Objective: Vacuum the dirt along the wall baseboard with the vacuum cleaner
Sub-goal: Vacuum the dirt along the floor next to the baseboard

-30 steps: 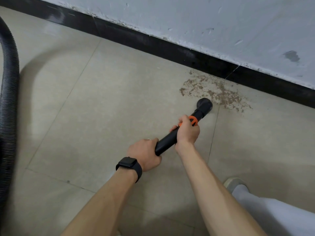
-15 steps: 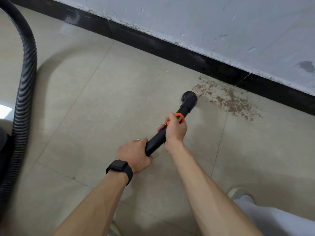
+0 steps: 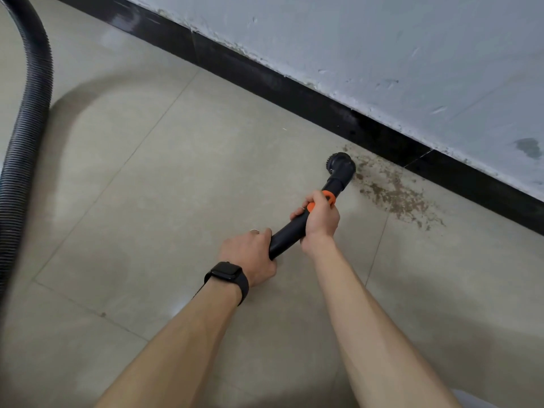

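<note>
Bare tile floor lies open between the ribbed hose along the left edge and the black baseboard, which with the wall above it closes the far side.

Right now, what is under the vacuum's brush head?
The brush head covers the left edge of the dirt patch on the tile floor, near the baseboard. Dirt shows to its right; whatever lies directly beneath the head is hidden.
</note>
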